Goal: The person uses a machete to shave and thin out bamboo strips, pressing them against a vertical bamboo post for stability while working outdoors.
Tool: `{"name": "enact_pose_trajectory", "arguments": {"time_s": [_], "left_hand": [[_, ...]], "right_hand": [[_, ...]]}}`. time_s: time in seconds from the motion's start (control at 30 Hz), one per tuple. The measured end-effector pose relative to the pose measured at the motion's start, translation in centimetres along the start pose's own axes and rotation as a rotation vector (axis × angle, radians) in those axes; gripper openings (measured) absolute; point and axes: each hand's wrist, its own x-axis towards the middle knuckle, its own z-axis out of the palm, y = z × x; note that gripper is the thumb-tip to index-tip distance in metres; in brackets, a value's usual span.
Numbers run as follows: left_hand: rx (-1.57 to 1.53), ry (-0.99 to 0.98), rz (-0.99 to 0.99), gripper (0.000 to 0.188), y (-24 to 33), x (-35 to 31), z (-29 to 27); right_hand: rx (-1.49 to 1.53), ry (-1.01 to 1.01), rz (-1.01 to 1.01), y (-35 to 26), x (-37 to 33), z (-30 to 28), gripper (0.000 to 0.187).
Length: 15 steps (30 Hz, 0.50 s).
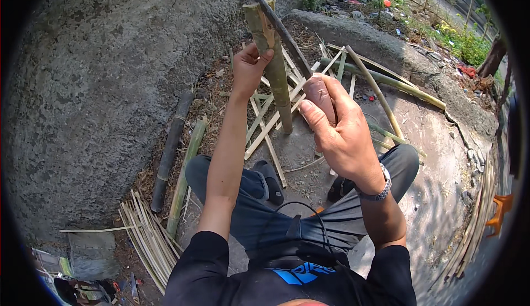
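My left hand [251, 67] is closed around the upper part of a green bamboo pole [279, 80], which stands nearly upright in front of me. A pale, split patch shows near the pole's top. In my right hand [345, 132] is the thick brown wooden handle of a long-bladed machete [284, 33]. Its dark blade slants up and to the left, crossing the top of the bamboo; whether it is cutting in or only lying against it, I cannot tell. A metal-banded watch [381, 183] sits on my right wrist.
Split bamboo strips [265, 126] lie crossed on the ground beyond my knees. A dark bamboo pole [171, 148] and a green one [187, 173] lie at the left, near a strip bundle [146, 231]. A concrete wall [110, 85] rises left; more strips [472, 223] and an orange stool [499, 215] are right.
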Motion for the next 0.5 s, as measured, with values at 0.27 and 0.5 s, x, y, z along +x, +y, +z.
{"name": "enact_pose_trajectory", "arguments": {"time_s": [0.27,0.5], "left_hand": [[-0.058,0.017,0.006,0.025,-1.6,0.6,1.3],[-0.004,0.076,-0.009,0.025,-1.6,0.2,0.9]], "right_hand": [[0.07,0.092,-0.053,-0.2,-0.7,3.2,0.043],[0.019,0.111,-0.099,0.6,0.2,1.2,0.045]]}}
